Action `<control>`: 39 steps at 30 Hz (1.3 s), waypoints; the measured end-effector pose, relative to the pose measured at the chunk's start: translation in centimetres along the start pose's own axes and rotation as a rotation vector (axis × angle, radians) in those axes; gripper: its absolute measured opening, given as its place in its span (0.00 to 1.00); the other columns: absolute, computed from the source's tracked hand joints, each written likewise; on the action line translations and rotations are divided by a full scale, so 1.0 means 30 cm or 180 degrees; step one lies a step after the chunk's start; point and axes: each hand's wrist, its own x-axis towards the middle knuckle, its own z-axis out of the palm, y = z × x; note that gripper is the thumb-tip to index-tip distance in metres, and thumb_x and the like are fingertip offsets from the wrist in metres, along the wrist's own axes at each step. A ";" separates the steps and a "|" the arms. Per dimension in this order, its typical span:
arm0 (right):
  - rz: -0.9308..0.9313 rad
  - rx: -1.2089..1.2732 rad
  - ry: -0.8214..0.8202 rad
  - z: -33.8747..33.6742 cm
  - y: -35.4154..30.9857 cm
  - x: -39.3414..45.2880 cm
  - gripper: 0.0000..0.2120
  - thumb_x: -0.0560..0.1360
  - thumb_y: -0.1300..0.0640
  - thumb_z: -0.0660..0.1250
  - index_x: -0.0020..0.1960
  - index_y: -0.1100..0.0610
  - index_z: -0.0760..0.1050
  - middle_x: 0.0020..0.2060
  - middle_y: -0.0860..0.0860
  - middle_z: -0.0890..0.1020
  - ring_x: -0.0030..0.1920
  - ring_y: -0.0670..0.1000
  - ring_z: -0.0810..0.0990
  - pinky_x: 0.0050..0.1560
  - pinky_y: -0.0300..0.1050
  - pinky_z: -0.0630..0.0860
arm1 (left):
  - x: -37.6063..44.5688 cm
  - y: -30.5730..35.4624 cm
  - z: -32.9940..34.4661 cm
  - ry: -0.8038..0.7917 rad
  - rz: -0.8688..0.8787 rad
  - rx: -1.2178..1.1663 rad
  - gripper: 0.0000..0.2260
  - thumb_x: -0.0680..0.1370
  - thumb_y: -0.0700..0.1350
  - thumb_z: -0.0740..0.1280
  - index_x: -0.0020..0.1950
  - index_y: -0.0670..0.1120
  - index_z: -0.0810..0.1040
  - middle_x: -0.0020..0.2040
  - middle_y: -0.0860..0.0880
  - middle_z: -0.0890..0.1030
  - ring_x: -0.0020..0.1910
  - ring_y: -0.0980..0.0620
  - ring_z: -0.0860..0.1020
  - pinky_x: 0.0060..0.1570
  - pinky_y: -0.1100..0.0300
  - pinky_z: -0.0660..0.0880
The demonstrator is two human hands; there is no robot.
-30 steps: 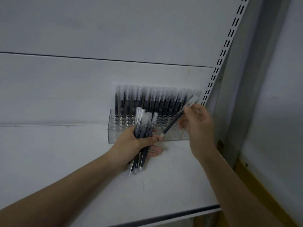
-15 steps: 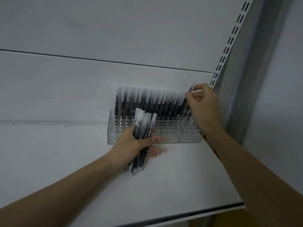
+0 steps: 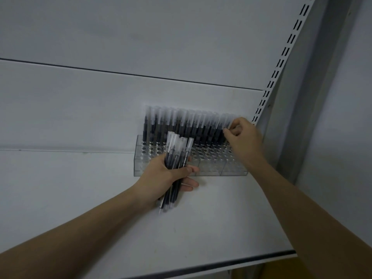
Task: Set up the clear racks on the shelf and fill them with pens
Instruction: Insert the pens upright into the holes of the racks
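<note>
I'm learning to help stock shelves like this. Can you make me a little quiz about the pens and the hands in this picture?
1. True or false: the left hand holds a bundle of pens.
2. Which part of the clear rack already has pens standing in it: A front rows, B back rows?
3. Fill in: the right hand pinches one pen at the rack's ____ end.

Key: 1 true. 2 B. 3 right.
</note>
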 end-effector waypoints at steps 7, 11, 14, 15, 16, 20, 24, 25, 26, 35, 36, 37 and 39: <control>0.0176 -0.0216 -0.0391 0.003 0.026 -0.029 0.05 0.77 0.58 0.70 0.50 0.59 0.76 0.36 0.50 0.79 0.38 0.49 0.77 0.42 0.43 0.74 | -0.003 0.003 0.002 -0.0033 -0.0022 0.0017 0.11 0.77 0.33 0.68 0.59 0.37 0.75 0.48 0.41 0.86 0.39 0.42 0.85 0.44 0.50 0.83; -0.0023 0.0061 0.0256 -0.001 -0.010 -0.098 0.04 0.79 0.61 0.67 0.50 0.54 0.73 0.39 0.47 0.76 0.38 0.46 0.75 0.40 0.42 0.73 | -0.005 0.003 -0.001 -0.0096 -0.0041 0.0079 0.10 0.78 0.33 0.68 0.59 0.37 0.75 0.49 0.42 0.86 0.40 0.42 0.85 0.45 0.50 0.83; -0.0057 0.0685 0.0149 0.008 -0.080 -0.197 0.03 0.79 0.61 0.65 0.51 0.54 0.75 0.39 0.46 0.78 0.35 0.44 0.76 0.37 0.40 0.75 | -0.007 0.001 0.001 -0.0149 -0.0089 0.0081 0.11 0.78 0.33 0.68 0.59 0.36 0.74 0.50 0.41 0.86 0.40 0.41 0.85 0.42 0.52 0.83; -0.0055 0.0951 0.0001 0.016 -0.100 -0.235 0.04 0.80 0.61 0.65 0.51 0.54 0.75 0.38 0.47 0.78 0.35 0.45 0.77 0.36 0.40 0.76 | -0.008 -0.001 0.002 -0.0174 -0.0104 0.0089 0.11 0.78 0.33 0.67 0.60 0.36 0.74 0.50 0.40 0.85 0.41 0.40 0.85 0.41 0.53 0.83; -0.0016 0.1174 -0.0139 0.030 -0.112 -0.273 0.04 0.80 0.61 0.65 0.51 0.53 0.75 0.38 0.48 0.79 0.36 0.45 0.77 0.38 0.40 0.76 | -0.008 -0.002 0.003 -0.0204 -0.0115 0.0096 0.10 0.78 0.34 0.67 0.59 0.36 0.75 0.51 0.40 0.85 0.41 0.39 0.84 0.40 0.53 0.83; 0.0567 0.1849 -0.0426 0.082 -0.095 -0.375 0.05 0.81 0.57 0.64 0.48 0.50 0.77 0.38 0.50 0.81 0.36 0.46 0.77 0.39 0.45 0.73 | -0.009 -0.003 0.002 -0.0321 -0.0128 0.0184 0.09 0.79 0.34 0.66 0.59 0.37 0.78 0.51 0.39 0.85 0.41 0.39 0.84 0.41 0.54 0.83; 0.0704 0.2138 -0.0526 0.067 -0.085 -0.380 0.06 0.81 0.56 0.64 0.47 0.50 0.78 0.37 0.51 0.81 0.33 0.46 0.75 0.35 0.42 0.71 | -0.010 -0.006 0.001 -0.0421 -0.0152 0.0232 0.09 0.79 0.35 0.66 0.58 0.36 0.79 0.51 0.38 0.84 0.42 0.38 0.84 0.42 0.53 0.83; 0.0722 0.2215 -0.0642 0.061 -0.089 -0.380 0.06 0.81 0.56 0.64 0.48 0.50 0.79 0.37 0.50 0.81 0.33 0.46 0.75 0.34 0.41 0.71 | -0.010 -0.007 0.003 -0.0422 -0.0164 0.0236 0.08 0.79 0.35 0.66 0.58 0.36 0.79 0.51 0.37 0.84 0.42 0.38 0.84 0.42 0.52 0.83; 0.0768 0.2289 -0.0743 0.060 -0.089 -0.378 0.06 0.81 0.56 0.64 0.48 0.50 0.79 0.37 0.49 0.81 0.33 0.47 0.75 0.34 0.41 0.71 | -0.010 -0.007 0.005 -0.0411 -0.0177 0.0235 0.08 0.79 0.35 0.66 0.57 0.36 0.79 0.51 0.37 0.84 0.41 0.38 0.84 0.42 0.52 0.83; 0.0768 0.2605 -0.0768 0.056 -0.085 -0.367 0.01 0.77 0.62 0.69 0.47 0.57 0.79 0.36 0.48 0.81 0.32 0.43 0.78 0.32 0.35 0.72 | 0.001 -0.012 0.003 -0.0577 -0.0237 0.0418 0.09 0.80 0.36 0.65 0.59 0.40 0.79 0.50 0.38 0.85 0.42 0.40 0.84 0.46 0.51 0.83; 0.0813 0.2647 -0.0659 0.056 -0.082 -0.363 0.02 0.77 0.61 0.69 0.46 0.57 0.78 0.35 0.48 0.81 0.32 0.45 0.77 0.31 0.37 0.72 | 0.001 -0.012 0.002 -0.0611 -0.0255 0.0482 0.09 0.80 0.36 0.65 0.59 0.41 0.79 0.51 0.39 0.85 0.42 0.40 0.84 0.46 0.51 0.83; 0.0873 0.2675 -0.0551 0.055 -0.078 -0.359 0.02 0.78 0.61 0.69 0.46 0.56 0.78 0.35 0.49 0.80 0.32 0.47 0.76 0.31 0.39 0.72 | 0.000 -0.010 0.001 -0.0644 -0.0286 0.0556 0.09 0.79 0.36 0.66 0.59 0.41 0.79 0.51 0.39 0.85 0.42 0.39 0.84 0.46 0.51 0.83; 0.1055 0.2803 -0.0348 0.055 -0.067 -0.351 0.02 0.78 0.60 0.68 0.46 0.57 0.77 0.36 0.51 0.79 0.33 0.51 0.74 0.32 0.44 0.72 | -0.002 -0.006 0.006 -0.0698 -0.0376 0.0684 0.11 0.79 0.36 0.66 0.61 0.40 0.77 0.51 0.39 0.85 0.43 0.38 0.84 0.44 0.51 0.83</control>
